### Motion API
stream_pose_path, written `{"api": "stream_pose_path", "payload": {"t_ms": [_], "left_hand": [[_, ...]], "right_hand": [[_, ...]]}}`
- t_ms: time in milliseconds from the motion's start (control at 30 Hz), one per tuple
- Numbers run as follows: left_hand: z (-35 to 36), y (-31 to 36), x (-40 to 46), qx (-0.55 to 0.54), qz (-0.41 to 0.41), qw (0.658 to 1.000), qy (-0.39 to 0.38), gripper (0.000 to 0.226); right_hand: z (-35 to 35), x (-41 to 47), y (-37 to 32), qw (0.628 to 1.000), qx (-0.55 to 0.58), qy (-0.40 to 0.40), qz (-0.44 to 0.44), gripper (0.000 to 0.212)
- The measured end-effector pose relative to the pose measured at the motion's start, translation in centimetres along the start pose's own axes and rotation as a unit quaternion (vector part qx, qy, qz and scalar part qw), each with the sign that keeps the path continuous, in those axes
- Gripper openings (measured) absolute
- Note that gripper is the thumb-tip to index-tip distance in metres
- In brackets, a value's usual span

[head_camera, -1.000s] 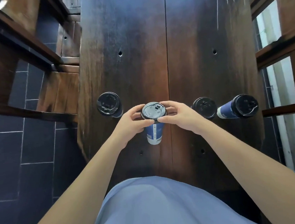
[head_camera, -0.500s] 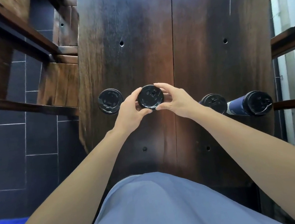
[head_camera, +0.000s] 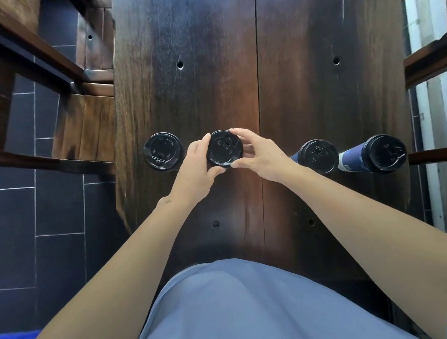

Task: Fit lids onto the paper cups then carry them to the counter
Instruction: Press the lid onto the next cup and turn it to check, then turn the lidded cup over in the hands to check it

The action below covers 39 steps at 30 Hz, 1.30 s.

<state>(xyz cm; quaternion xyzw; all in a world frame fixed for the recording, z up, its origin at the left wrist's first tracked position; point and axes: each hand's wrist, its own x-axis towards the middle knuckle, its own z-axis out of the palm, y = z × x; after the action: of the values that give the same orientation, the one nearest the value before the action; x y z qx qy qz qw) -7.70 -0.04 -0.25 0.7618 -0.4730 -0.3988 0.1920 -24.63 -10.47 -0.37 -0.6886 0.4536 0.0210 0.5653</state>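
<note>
Both hands, left hand (head_camera: 199, 168) and right hand (head_camera: 258, 154), pinch the black lid (head_camera: 224, 148) at its rim, now seen square from above and pressed level; its cup is hidden beneath, standing on the worktop (head_camera: 208, 63). Seating looks nearly finished.

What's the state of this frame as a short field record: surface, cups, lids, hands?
surface: dark wooden table
cups: four in a row, all upright, all with black lids
left cup: untouched
held cup: lid on top, both hands round the lid rim
third cup: blue wall visible
right cup: near the table's right edge
left hand: grips the held cup's lid
right hand: grips the same lid
loose lids: none seen
</note>
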Motion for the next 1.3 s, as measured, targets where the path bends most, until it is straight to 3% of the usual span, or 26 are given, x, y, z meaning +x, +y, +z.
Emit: {"api": "stream_pose_path", "payload": {"t_ms": [133,233,300,400,500,833,1300], "left_hand": [[-0.7,1.9,-1.6,0.025,-0.013,0.999,0.044,0.101],[-0.7,3.4,-4.1,0.032,0.043,0.983,0.174,0.078],[-0.2,4.2,-5.5,0.017,0.109,0.97,0.219,0.058],[2.2,6.8,-6.3,-0.005,0.18,0.968,0.177,0.042],[5.0,9.4,-5.4,-0.017,0.178,0.979,0.093,0.04],[11.6,12.5,1.5,-0.002,0.055,0.99,-0.131,0.093],[9.7,8.2,2.6,-0.109,0.037,0.992,-0.06,0.081]], "right_hand": [[-0.7,-1.4,-0.4,1.0,0.023,0.009,0.008,0.097],[-2.0,-4.6,0.1,0.995,0.048,0.09,-0.01,0.087],[-2.8,-7.0,1.3,0.985,0.022,0.168,-0.036,0.071],[-4.5,-10.6,4.2,0.966,-0.046,0.249,-0.047,0.057],[-6.3,-13.1,6.6,0.963,-0.095,0.251,-0.021,0.061],[-9.5,-10.6,11.4,0.987,-0.009,0.151,0.052,0.096],[-8.2,-5.5,9.7,0.995,0.037,0.087,-0.044,0.078]]}}
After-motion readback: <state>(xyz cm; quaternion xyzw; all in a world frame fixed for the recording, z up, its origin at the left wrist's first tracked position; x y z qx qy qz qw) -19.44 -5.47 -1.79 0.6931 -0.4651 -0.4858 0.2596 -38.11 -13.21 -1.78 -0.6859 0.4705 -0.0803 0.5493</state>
